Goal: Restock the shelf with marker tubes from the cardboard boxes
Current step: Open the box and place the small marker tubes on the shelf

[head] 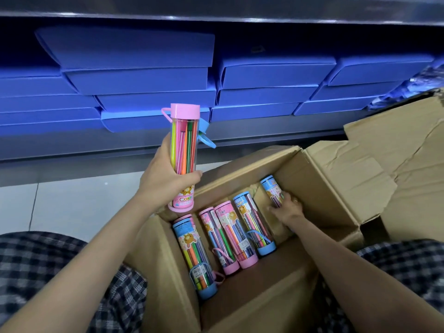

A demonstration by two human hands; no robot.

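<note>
While the left hand grips a pink-capped marker tube upright above the box's near-left corner, fingers and thumb wrapped round the clear mid-barrel, a second tube with a blue cap and loop shows just behind it; how that one is held cannot be told. Right hand is down inside the open cardboard box, fingers curled on a blue-ended tube leaning at the far wall.

Four more tubes lie side by side on the box floor, caps toward the person, two blue, two pink.

Handling, as judged: rigid clear plastic cylinders, light, smooth and likely a bit slippery; rolls freely when laid down. Best hold is round the barrel middle or the labelled lower band. The cap loops look thin, so they are not for lifting, and could snag on a neighbour.

Room: box walls are tall and the flaps stand up on the right, so the lift should go straight up before swinging. Shelf ahead is packed with stacked blue folders; only a narrow front lip shows free. An upper shelf edge overhangs. A second crumpled box crowds the right side. Floor tiles lie to the left.
</note>
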